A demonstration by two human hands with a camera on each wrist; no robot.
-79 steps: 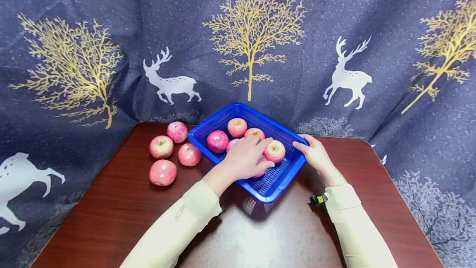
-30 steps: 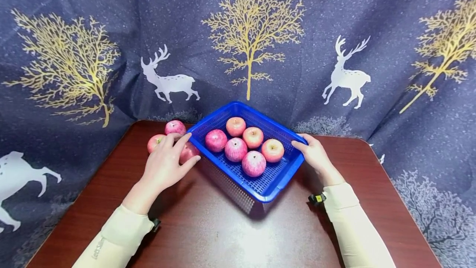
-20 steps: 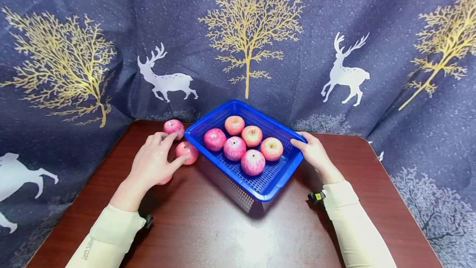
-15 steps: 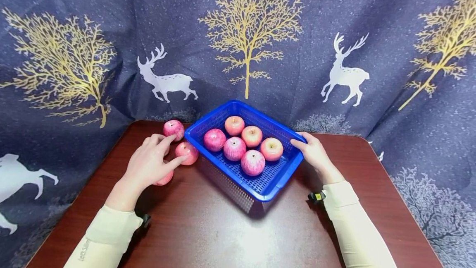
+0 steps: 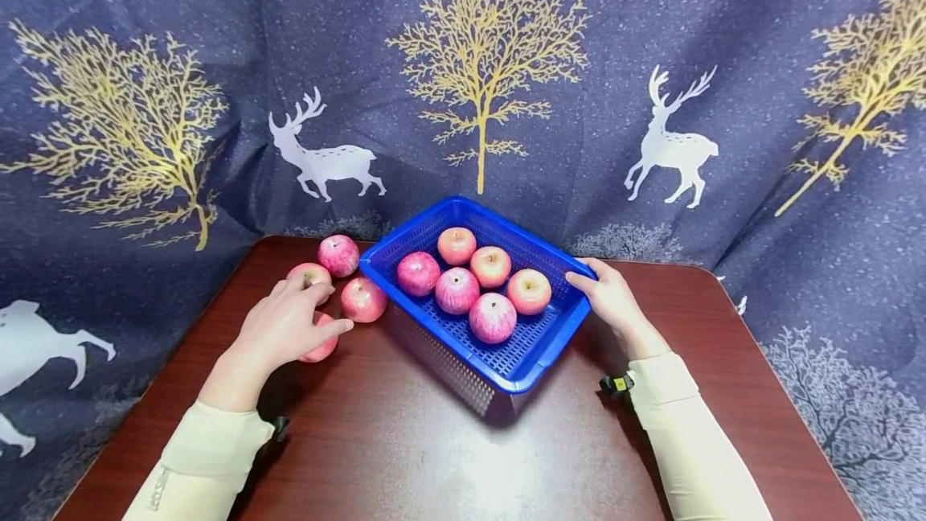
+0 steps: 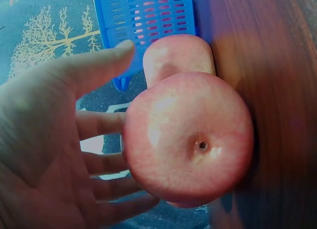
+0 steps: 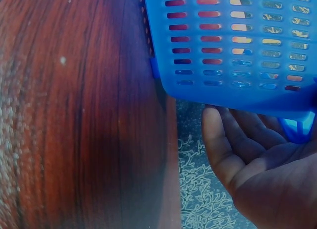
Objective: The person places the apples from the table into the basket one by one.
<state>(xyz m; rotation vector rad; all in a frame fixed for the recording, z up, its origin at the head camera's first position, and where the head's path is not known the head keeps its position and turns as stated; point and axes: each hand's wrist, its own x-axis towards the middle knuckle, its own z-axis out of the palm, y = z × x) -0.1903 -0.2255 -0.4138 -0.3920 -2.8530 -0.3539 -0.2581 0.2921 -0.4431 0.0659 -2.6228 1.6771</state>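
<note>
My left hand hovers over the loose apples left of the basket, thumb and fingers spread. It partly covers the nearest apple and the front of another apple. In the left wrist view, a pink apple sits in front of the fingers, with the thumb raised apart from it. My right hand grips the right corner of the blue plastic basket, thumb over the rim and fingers below it. In the right wrist view, those curled fingers are under the basket's edge. Several red apples lie inside the basket.
Two more loose apples stand between hand and basket: a dark red apple at the back and a pink apple beside the basket wall. The brown wooden table ends at a dark cloth with deer and trees.
My left hand has left an apple inside the basket, moved left to the loose apples, then drawn slightly back towards me, uncovering two of them. My right hand keeps holding the basket.
</note>
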